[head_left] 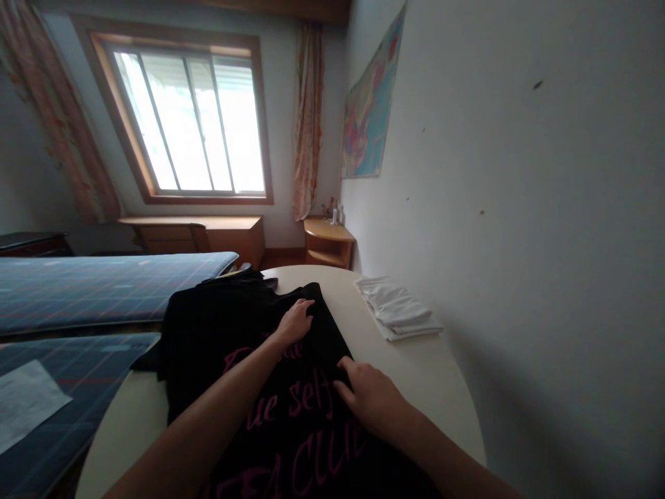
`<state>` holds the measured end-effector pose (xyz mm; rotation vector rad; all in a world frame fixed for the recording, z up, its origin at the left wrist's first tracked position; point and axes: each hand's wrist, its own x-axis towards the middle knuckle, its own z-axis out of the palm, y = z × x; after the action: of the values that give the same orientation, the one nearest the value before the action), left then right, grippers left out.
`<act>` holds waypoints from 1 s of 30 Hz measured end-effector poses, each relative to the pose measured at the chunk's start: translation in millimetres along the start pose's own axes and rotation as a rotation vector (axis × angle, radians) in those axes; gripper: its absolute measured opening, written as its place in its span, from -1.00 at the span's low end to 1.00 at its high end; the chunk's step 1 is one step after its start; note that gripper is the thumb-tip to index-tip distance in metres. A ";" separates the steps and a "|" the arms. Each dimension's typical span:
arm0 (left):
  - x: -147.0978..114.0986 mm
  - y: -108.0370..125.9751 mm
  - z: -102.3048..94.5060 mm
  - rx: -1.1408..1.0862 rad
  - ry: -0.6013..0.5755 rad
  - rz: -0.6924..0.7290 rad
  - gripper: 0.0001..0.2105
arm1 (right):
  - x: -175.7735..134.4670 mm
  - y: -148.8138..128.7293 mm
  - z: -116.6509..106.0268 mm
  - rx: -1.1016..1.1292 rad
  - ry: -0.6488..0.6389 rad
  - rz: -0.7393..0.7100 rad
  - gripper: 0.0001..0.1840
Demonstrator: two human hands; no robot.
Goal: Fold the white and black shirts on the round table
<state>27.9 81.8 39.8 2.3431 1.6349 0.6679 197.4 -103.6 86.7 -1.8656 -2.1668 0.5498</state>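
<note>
Black shirt (291, 433): prob. light, soft, floppy; best held by edge. L hand (295, 321) on top, R hand (375, 400) at edge; can't tell if either's pinching.

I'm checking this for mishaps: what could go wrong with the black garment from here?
The black garment seems to overhang the round table on the left, so it might slip. Uneven pulls from the left hand and right hand could crease it. The folded white cloth near the table's edge might get nudged off.
</note>
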 end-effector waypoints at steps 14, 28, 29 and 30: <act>-22.2 -20.6 -6.2 0.286 0.056 0.031 -0.56 | 11.5 -3.0 23.6 0.126 0.067 -0.189 -0.73; -6.4 7.9 -5.4 0.657 -0.156 0.381 -0.39 | 31.8 15.5 31.5 -0.197 0.081 0.112 -0.75; -2.8 10.7 -5.0 0.651 -0.183 0.393 -0.40 | 31.3 15.2 31.5 -0.162 0.080 0.102 -0.76; 0.8 13.4 -4.9 0.634 -0.204 0.396 -0.43 | 30.6 15.2 31.2 -0.122 0.076 0.091 -0.77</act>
<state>36.9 77.2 49.8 3.0961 1.4481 -0.0716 193.3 -75.7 49.9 -2.0219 -2.1192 0.3647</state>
